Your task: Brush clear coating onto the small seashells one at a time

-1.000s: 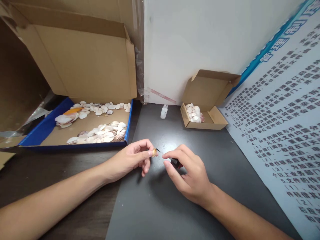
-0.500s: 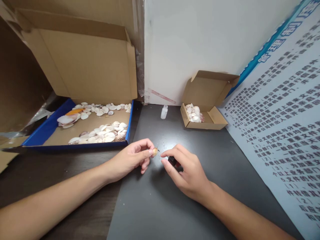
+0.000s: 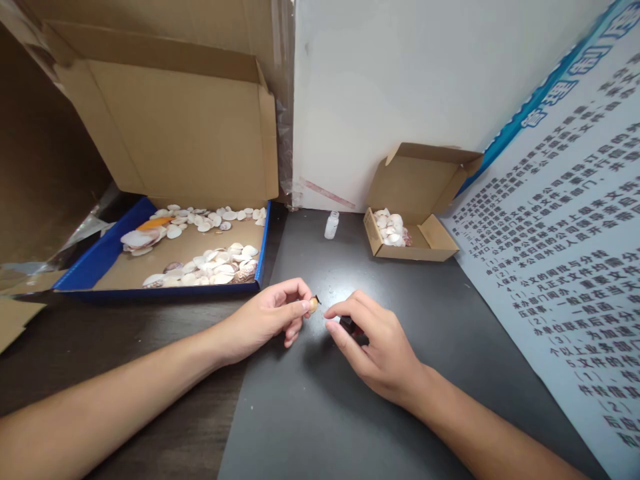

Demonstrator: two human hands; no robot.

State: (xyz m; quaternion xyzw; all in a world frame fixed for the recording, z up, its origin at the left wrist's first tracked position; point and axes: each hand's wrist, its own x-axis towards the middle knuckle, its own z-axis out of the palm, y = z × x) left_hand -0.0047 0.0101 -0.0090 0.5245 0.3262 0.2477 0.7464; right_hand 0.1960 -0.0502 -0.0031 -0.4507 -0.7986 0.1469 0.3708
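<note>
Between its thumb and forefinger, my left hand [image 3: 280, 310] pinches a small yellowish-brown shell [image 3: 313, 305]. A thin dark piece [image 3: 317, 299] shows at the shell's upper edge; what it is I cannot make out. My right hand [image 3: 375, 340] is a short way to the right, curled around a small black object with a bit of red [image 3: 347, 324], mostly hidden in the palm. Its thumb tip and forefinger tip are slightly apart and do not touch the shell. Both hands are just above the dark grey table mat [image 3: 290, 427].
A blue-edged cardboard box [image 3: 265, 243] at left holds many loose shells [image 3: 223, 265]. Behind the hands stands a small white bottle [image 3: 331, 225]. A smaller cardboard box [image 3: 415, 253] with white shells [image 3: 391, 228] is at back right, beside a printed wall poster [image 3: 565, 267].
The view has shifted slightly, so the boxes and bottle appear a little farther right. The shell is turned a little and its dark piece shows more. Both hands keep nearly the same pose.
</note>
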